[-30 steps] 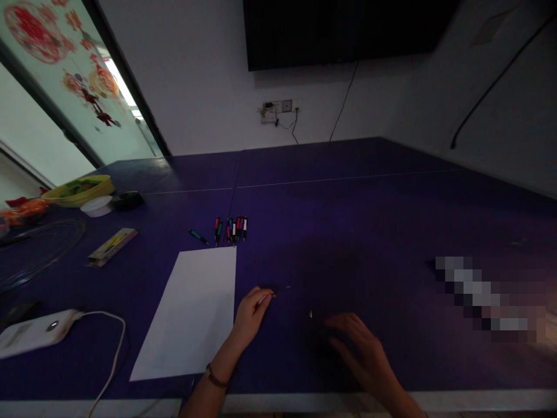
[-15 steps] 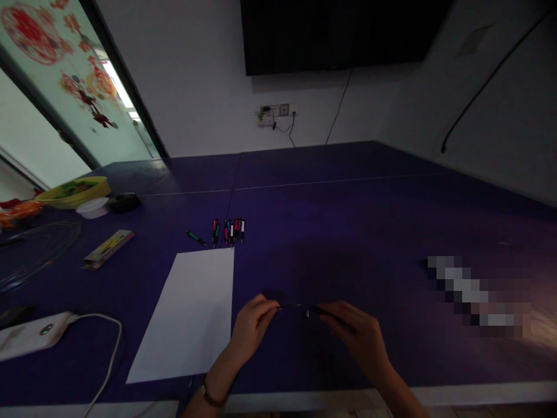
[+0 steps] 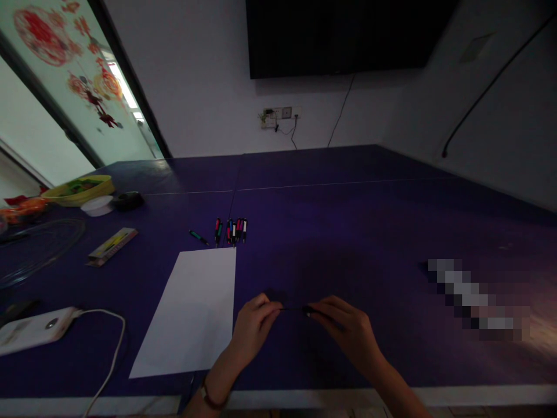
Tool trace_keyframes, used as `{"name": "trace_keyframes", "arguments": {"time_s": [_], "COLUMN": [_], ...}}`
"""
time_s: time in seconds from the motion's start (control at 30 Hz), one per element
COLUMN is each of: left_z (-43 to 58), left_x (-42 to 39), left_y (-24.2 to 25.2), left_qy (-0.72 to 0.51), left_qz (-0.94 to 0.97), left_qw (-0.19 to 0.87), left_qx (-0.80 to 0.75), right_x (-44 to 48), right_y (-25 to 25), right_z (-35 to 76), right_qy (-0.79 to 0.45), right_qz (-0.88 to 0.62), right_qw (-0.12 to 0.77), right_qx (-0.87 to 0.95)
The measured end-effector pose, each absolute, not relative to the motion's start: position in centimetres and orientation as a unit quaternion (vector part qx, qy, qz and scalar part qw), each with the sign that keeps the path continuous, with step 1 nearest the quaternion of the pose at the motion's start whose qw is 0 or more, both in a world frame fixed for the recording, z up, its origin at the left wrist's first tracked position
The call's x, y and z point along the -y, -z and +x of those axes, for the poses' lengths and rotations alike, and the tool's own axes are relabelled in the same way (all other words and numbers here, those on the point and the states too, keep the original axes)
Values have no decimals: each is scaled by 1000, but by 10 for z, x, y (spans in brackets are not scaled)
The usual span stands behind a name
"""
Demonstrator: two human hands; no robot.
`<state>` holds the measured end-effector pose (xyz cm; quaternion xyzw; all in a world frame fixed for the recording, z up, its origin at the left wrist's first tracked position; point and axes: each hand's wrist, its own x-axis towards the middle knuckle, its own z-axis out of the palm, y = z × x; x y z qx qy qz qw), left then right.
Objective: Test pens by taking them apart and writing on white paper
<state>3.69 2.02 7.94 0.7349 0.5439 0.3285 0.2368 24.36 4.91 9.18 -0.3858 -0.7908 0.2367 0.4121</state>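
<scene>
My left hand (image 3: 253, 326) and my right hand (image 3: 343, 328) meet just above the near part of the dark blue table (image 3: 348, 220). The left fingers pinch one end of a thin rod, perhaps a pen refill (image 3: 290, 308). The right fingers are closed round a dark pen barrel (image 3: 314, 312) whose metal tip points at that rod. The two parts touch or nearly touch; dim light hides which. A white sheet of paper (image 3: 191, 310) lies flat just left of my left hand. Beyond it several coloured pens (image 3: 230, 229) lie in a row, with one more pen (image 3: 199, 236) apart to their left.
On the left of the table lie a white device with a cable (image 3: 32, 330), a flat yellow-printed box (image 3: 112, 245), a glass lid (image 3: 37, 249), a white tub (image 3: 97, 205) and a yellow bowl (image 3: 79, 190). A dark screen (image 3: 348, 35) hangs on the far wall.
My right hand lifted the dark barrel off the table and moved left. My left hand drew back toward me with the thin rod. The two parts now meet between my hands.
</scene>
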Motion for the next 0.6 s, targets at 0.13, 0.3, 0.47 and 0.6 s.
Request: {"name": "trace_keyframes", "arguments": {"time_s": [0.13,0.3,0.47,0.6], "left_z": [40,44,45,44], "left_x": [-18,-14,-14,-16], "left_y": [-82,-81,-84,-86], "left_qy": [-313,-333,-298,-263], "left_qz": [749,739,771,797], "left_qw": [223,216,226,201], "left_qx": [-540,-544,-515,-506], "right_x": [-47,-43,-42,-43], "right_y": [-90,-87,-82,-80], "right_z": [238,231,229,230], "right_qy": [-230,-232,-240,-253], "right_qz": [-375,-362,-352,-349], "right_qw": [402,375,358,358], "right_qx": [803,821,831,828]}}
